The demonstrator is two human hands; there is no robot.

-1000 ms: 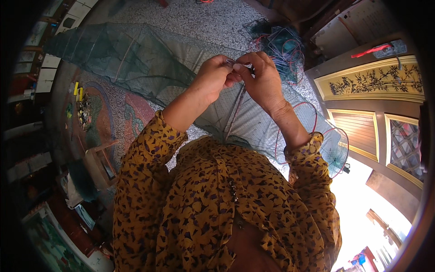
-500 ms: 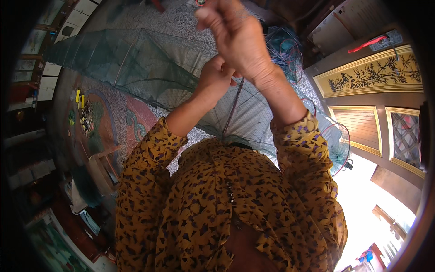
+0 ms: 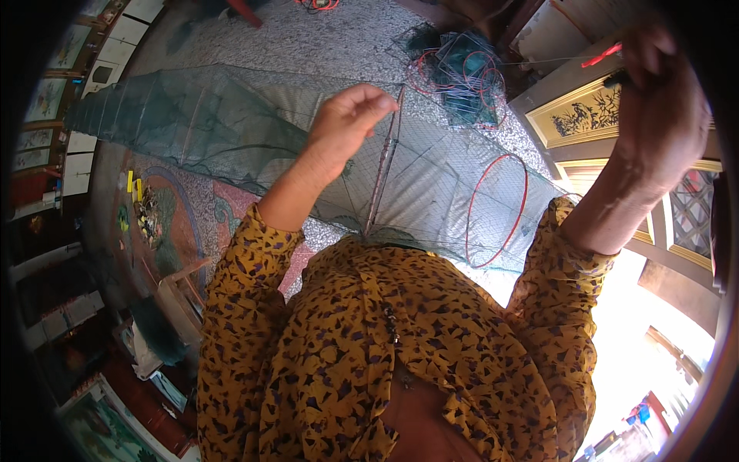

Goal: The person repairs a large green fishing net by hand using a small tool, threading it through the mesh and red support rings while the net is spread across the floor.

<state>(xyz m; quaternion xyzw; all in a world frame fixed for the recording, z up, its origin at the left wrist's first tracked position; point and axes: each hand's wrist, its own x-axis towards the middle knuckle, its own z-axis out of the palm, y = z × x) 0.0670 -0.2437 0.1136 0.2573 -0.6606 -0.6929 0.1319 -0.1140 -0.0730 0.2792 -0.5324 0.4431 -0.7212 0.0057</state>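
Note:
A long green mesh net trap (image 3: 254,115), braced by rods and hoops, stretches across in front of me. One dark, string-wound rod (image 3: 382,165) stands out in its middle, and a red hoop (image 3: 526,196) lies at its right part. At the rod's upper end, my left hand (image 3: 342,131) has thumb and forefinger pinched on the net's edge. My right hand (image 3: 663,115) is raised far out to the right, in shade, its fingers curled together. What it grips cannot be made out. A thin pale line (image 3: 550,60) runs toward it from the left.
Beyond the net lies a heap of folded netting with hoops (image 3: 462,77). At the right are gold-framed panels (image 3: 589,115) and a red strip (image 3: 603,55). A wooden stool (image 3: 181,289) and yellow pieces (image 3: 135,189) are at the left. Orange cord (image 3: 317,5) lies at the far edge.
My hands were together above the net; the right has swung far out to the right, while the left remains near the rod. The red hoop now appears farther left, over the net.

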